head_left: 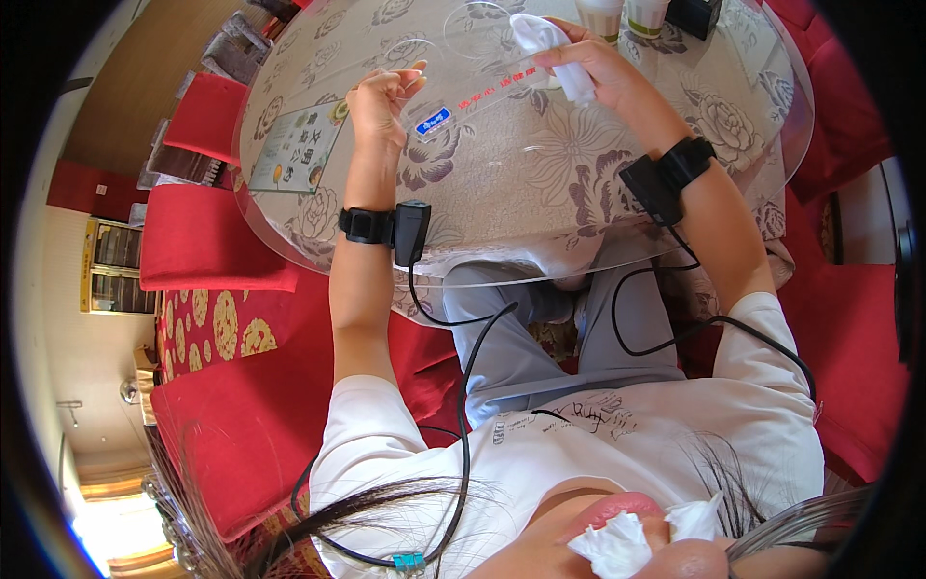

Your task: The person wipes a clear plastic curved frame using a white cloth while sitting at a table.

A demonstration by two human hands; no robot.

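My left hand is closed at the upper middle, fingertips pinched at a clear plastic item with a blue label, red lettering and what look like rounded loops above; its full outline is hard to make out. My right hand grips a folded white cloth or tissue over the right end of that clear item. Both forearms wear black strapped devices with cables. Beneath is a round glass-topped table with a floral cloth.
A printed card lies at the table's left. Two cups and a black box stand at the back right. Red chairs surround the table. Cables loop over my lap, and a cabinet stands at the far left.
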